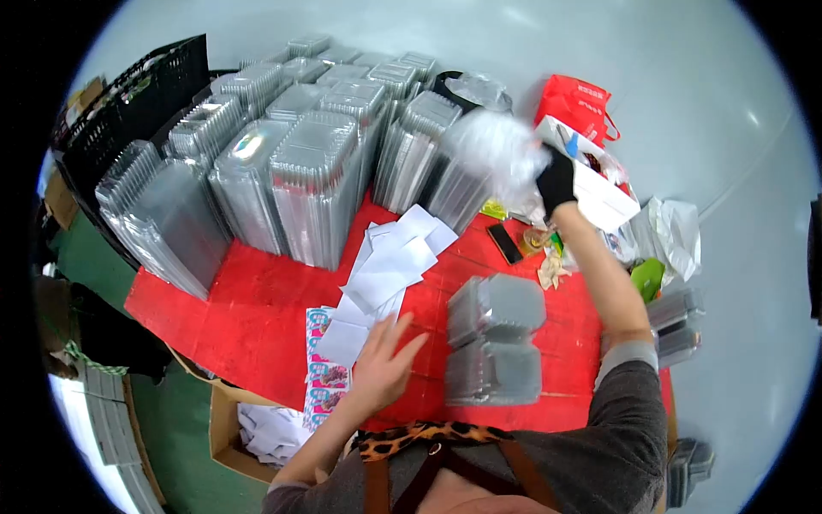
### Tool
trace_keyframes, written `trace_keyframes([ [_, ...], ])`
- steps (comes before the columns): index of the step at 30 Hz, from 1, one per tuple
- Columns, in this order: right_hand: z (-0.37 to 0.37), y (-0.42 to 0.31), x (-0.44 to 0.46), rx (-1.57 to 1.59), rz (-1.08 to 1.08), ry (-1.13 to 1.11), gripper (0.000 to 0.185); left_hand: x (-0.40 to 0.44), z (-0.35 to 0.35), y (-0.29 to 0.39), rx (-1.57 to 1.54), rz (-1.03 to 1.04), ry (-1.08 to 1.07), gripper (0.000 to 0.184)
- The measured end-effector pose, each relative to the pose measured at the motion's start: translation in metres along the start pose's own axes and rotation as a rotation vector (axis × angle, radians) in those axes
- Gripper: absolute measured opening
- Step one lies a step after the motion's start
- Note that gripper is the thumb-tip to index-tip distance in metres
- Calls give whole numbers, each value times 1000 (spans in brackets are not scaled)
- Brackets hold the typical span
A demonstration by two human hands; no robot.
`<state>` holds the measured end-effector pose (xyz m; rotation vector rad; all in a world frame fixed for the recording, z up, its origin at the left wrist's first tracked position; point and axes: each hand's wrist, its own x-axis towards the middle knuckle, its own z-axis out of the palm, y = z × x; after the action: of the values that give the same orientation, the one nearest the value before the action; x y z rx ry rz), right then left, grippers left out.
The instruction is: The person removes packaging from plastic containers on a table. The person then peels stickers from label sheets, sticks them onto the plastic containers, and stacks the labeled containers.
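Observation:
My right hand point(556, 178), in a black glove, reaches to the far right of the table and grips a crumpled clear plastic bag point(495, 152), blurred by motion. My left hand point(384, 367) is bare, fingers apart, over the lower end of loose white paper slips point(390, 272). Beside it lies a strip of printed labels point(328, 377) with pink and blue pictures. Two short stacks of clear plastic containers point(507, 307) stand in front of me, between my arms.
Tall stacks of clear containers point(312, 180) fill the table's back left, beside a black crate point(128, 128). A phone point(505, 244), a white box point(599, 197) and a red bag point(575, 104) are at the right. A cardboard box of paper point(224, 428) sits below the red tabletop point(257, 295).

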<state>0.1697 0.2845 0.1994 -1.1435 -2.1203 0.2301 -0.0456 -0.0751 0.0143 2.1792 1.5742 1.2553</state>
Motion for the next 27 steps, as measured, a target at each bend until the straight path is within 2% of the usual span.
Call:
trace_keyframes([
  [2,1,28,74,-257,-541,362,46,-20,-2,-30,35,-226,4,46],
  [4,11,15,135,-363,-661,508,56,-43,-1,-61,150,-402,86,41],
  [8,55,19,210,-403,-605,440,60,-63,-7,-96,209,-602,244,30],
  [10,96,55,244,-449,-634,387,58,-64,-13,-104,222,-662,244,30],
  [13,154,114,292,-741,-268,84,58,-68,-7,-116,259,-691,242,30],
  [17,195,166,301,-921,-111,-79,57,-68,-8,-128,216,-759,277,26],
  [23,200,164,296,-1020,-55,-61,57,-69,3,-133,293,-920,273,34],
  [27,182,139,275,-1007,-102,9,57,-61,9,-128,247,-974,188,51],
])
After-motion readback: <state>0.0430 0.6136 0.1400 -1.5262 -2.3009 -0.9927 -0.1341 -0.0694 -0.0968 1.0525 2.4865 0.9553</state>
